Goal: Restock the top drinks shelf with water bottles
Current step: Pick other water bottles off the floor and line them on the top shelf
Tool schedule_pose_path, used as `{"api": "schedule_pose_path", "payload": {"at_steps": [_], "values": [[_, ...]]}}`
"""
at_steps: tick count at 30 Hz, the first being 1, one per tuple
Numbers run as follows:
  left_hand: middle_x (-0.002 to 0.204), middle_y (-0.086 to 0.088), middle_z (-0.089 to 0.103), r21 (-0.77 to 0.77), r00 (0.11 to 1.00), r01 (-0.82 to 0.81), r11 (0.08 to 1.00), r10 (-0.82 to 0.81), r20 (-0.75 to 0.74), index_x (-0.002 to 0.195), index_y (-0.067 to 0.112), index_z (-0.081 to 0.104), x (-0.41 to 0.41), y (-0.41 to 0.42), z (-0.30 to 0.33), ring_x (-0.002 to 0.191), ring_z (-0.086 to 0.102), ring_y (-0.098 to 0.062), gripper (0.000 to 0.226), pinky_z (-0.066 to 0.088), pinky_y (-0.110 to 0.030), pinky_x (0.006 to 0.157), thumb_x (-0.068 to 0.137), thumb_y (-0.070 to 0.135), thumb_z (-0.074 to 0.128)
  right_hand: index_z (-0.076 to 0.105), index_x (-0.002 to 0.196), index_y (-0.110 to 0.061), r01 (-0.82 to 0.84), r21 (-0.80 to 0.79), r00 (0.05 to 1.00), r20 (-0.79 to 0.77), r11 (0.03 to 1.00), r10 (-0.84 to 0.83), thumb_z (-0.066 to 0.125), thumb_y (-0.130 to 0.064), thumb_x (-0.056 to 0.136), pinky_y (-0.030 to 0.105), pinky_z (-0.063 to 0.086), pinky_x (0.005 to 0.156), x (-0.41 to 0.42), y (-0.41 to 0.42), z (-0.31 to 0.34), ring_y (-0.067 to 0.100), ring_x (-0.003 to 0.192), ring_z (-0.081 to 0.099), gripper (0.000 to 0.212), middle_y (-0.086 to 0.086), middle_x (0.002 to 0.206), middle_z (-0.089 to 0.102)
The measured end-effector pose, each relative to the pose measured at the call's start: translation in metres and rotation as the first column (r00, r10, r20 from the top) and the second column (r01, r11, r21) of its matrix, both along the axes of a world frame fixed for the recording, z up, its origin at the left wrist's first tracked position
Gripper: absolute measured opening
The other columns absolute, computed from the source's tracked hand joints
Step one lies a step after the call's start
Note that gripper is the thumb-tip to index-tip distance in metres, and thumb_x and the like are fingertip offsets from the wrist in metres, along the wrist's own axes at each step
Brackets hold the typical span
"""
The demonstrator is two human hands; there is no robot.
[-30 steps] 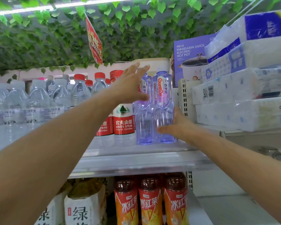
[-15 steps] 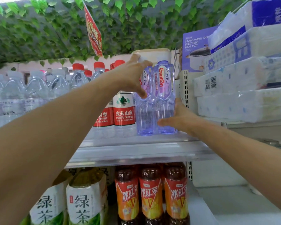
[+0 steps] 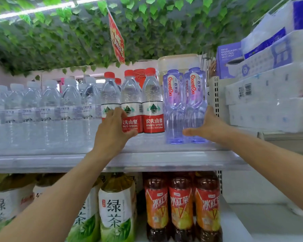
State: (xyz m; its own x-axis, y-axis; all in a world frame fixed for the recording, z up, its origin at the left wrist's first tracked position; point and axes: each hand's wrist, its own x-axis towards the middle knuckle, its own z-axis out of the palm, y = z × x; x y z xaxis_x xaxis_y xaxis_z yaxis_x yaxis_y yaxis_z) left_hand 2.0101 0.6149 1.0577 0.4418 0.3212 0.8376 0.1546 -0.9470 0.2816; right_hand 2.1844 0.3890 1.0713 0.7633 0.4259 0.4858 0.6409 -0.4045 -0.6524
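On the top shelf [image 3: 147, 159] stand two purple Ganten water bottles [image 3: 175, 105] at the right end. My right hand [image 3: 206, 126] holds the right one low down, thumb across its front and fingers round its right side. Left of them stand three red-capped Nongfu Spring water bottles [image 3: 152, 105]. My left hand [image 3: 112, 130] grips the leftmost of these at its label, with the thumb lying across the middle bottle's lower label. The fingertips are hidden behind the bottle.
Rows of clear white-capped water bottles [image 3: 42, 109] fill the shelf's left part. Stacked tissue packs [image 3: 269, 95] and a hot pot box [image 3: 227, 58] sit on the right. Green tea bottles [image 3: 115, 210] and red iced tea bottles [image 3: 180, 205] stand on the lower shelf. Leaf garlands and a red sign [image 3: 116, 39] hang overhead.
My left hand has left the top of the left purple bottle and dropped down and left onto the red-labelled bottles. My right hand stays at the purple bottles' base.
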Motion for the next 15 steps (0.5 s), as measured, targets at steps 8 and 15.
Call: {"api": "schedule_pose_path", "payload": {"at_steps": [8,15], "values": [[0.109,-0.001,0.051,0.015,0.998,0.045,0.999,-0.045,0.054,0.113,0.018,0.045,0.008,0.007,-0.010,0.084,0.055,-0.021,0.056,0.040,-0.031,0.071,0.074,0.032,0.084,0.057,0.119,-0.015,0.030,0.151,0.661,0.739,0.988,-0.133,0.073,-0.030,0.086,0.034,0.042,0.081,-0.048,0.015,-0.011,0.017,0.098,0.048,0.040,0.000,0.108,0.056],[0.084,0.006,0.056,-0.046,0.998,0.060,0.997,-0.059,0.023,0.095,0.017,0.047,0.006,0.009,-0.010,0.078,0.055,-0.019,0.044,0.038,-0.029,0.062,0.076,0.034,0.084,0.067,0.101,-0.014,-0.297,-0.164,0.885,0.323,0.941,0.336,0.058,-0.013,0.096,0.033,0.052,0.074,-0.075,0.069,-0.008,0.007,0.072,0.058,0.010,-0.010,0.077,0.060]]}}
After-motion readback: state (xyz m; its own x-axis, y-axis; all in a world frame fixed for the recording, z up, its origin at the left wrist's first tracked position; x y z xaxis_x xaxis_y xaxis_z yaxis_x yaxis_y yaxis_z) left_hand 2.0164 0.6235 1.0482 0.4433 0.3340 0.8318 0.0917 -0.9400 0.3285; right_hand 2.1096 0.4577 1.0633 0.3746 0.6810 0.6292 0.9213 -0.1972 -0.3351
